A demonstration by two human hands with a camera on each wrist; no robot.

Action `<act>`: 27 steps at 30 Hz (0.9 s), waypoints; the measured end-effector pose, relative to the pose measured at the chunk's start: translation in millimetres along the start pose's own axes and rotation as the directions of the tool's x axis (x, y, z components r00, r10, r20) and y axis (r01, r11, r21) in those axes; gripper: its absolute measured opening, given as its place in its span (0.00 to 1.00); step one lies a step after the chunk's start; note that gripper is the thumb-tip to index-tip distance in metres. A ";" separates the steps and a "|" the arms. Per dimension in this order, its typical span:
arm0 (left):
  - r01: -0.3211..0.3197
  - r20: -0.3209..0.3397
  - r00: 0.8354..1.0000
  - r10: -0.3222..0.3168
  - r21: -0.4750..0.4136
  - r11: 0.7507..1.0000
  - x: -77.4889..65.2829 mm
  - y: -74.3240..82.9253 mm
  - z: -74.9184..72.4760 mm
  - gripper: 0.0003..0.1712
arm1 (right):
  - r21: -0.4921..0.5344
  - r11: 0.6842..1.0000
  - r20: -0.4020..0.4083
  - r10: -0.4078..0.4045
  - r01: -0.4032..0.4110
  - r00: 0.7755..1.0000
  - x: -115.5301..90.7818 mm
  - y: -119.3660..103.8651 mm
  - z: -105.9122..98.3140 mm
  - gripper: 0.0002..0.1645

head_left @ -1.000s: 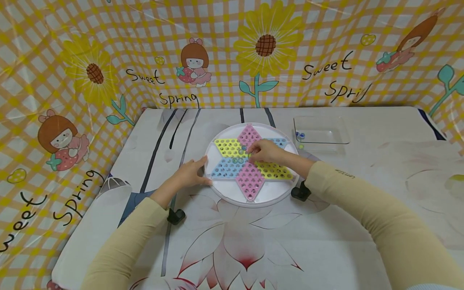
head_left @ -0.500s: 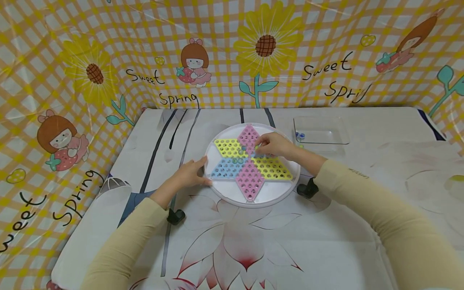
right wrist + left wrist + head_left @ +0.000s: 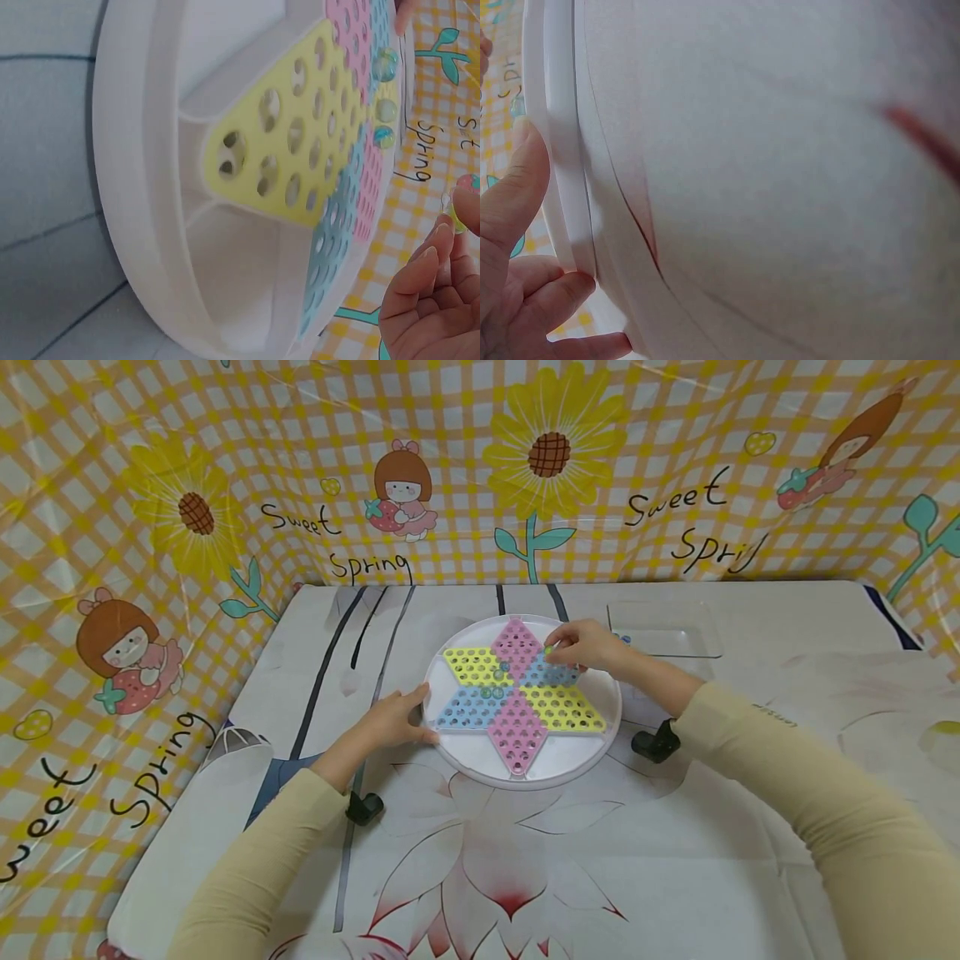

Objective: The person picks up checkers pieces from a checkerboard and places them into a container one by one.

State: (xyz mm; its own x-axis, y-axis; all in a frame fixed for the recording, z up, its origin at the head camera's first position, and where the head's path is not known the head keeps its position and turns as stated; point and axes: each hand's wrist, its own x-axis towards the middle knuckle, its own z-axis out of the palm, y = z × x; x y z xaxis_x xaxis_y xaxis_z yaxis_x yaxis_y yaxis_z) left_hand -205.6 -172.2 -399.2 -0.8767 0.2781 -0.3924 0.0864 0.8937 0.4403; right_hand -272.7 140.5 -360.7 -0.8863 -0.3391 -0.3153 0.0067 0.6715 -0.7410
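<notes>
Our left hand (image 3: 393, 720) rests against the board (image 3: 467, 748); our right hand (image 3: 588, 646) pinches a marble (image 3: 548, 650). A few marbles (image 3: 497, 692) sit placed, most visible holes (image 3: 562, 713) bare.

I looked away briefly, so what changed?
The right grip moved right and farther back, from the middle of the Chinese checkers board to over its far-right blue section, pinching a yellow-green marble. The left grip and central marbles stayed put.
</notes>
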 end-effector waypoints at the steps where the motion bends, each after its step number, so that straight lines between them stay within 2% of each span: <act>1: 0.000 0.000 1.000 0.000 0.000 1.000 -0.1 0.2 -0.2 0.53 | 0.003 1.000 -0.003 0.003 -0.003 1.000 -1.0 -0.4 -1.9 0.20; 8: -0.008 0.001 1.000 0.008 0.012 1.000 0.7 -0.5 -0.2 0.53 | 0.051 0.999 -0.017 0.012 -0.011 1.000 -5.2 3.4 -13.7 0.19; 15: -0.011 0.000 1.000 0.011 0.018 1.000 -0.5 0.4 -0.6 0.53 | 0.040 0.999 -0.041 0.004 -0.002 0.999 -8.7 5.2 -23.2 0.21; 27: -0.009 -0.006 1.000 0.009 0.016 1.000 -0.9 0.5 0.6 0.53 | 0.052 0.997 -0.117 0.058 -0.052 0.991 -13.3 11.1 -41.2 0.22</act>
State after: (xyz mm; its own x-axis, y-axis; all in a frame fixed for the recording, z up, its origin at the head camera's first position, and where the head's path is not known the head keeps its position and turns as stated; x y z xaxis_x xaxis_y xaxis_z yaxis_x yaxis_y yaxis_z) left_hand -204.5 -171.9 -399.1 -0.8788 0.2840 -0.3834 0.1016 0.8965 0.4312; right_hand -279.9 179.6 -340.3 -0.9324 -0.2203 -0.2864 0.0771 0.6531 -0.7533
